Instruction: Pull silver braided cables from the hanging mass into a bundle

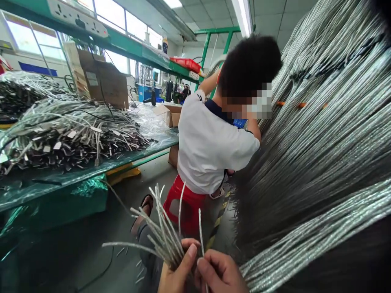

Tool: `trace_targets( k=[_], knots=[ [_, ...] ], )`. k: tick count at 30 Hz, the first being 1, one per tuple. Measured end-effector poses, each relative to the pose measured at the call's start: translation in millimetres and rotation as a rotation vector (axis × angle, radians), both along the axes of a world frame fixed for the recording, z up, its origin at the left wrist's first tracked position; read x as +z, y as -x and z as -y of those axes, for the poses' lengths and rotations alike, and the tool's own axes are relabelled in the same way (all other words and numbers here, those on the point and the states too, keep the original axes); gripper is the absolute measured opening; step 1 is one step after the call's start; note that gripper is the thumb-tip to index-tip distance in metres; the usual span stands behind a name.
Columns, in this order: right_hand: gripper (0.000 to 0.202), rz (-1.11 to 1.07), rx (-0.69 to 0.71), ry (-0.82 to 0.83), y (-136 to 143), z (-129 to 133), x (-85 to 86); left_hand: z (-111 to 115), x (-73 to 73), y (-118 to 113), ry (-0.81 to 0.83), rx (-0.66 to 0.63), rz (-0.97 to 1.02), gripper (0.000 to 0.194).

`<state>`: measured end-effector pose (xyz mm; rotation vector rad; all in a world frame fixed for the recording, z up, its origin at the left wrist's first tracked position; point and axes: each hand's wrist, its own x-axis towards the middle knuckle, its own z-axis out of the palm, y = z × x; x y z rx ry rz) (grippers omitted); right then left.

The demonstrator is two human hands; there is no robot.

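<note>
A bundle of silvery cables (165,232) stands up out of my left hand (179,268), whose fingers are wrapped round it. The loose cable ends fan out, one of them bending far to the left. My right hand (218,270) pinches a single cable (200,230) just right of the bundle, its end pointing up. Both hands are close together at the bottom of the view. Beyond my right hand, a thick sheaf of the same cables (317,219) runs up to the right; where it leads below is hidden.
A person in a white shirt (214,142) sits ahead on a red stool (185,203). Cables hang in a dense curtain (330,134) at right. On the left bench (155,142) lie a cable heap (76,134) and cardboard boxes (106,83). Cable scraps (139,270) litter the floor.
</note>
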<state>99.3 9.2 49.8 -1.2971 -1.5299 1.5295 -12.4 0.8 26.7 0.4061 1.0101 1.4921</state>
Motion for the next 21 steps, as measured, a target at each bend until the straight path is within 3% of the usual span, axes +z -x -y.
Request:
trace_targets(
  k=[4, 10, 21],
  knots=[
    [0.057, 0.12, -0.018, -0.072, -4.0, 5.2, 4.4, 3.1, -0.8, 2.6, 0.001, -0.111, 0.049, 0.038],
    [0.044, 0.244, 0.035, -0.175, -12.3, 9.9, 6.4, 3.9, -4.5, 5.5, 0.045, -0.166, 0.023, 0.042],
    [0.029, 0.227, 0.024, -0.051, -14.9, 10.9, 13.9, 0.2, 0.3, 5.8, -0.007, -0.329, 0.07, 0.028]
  ],
)
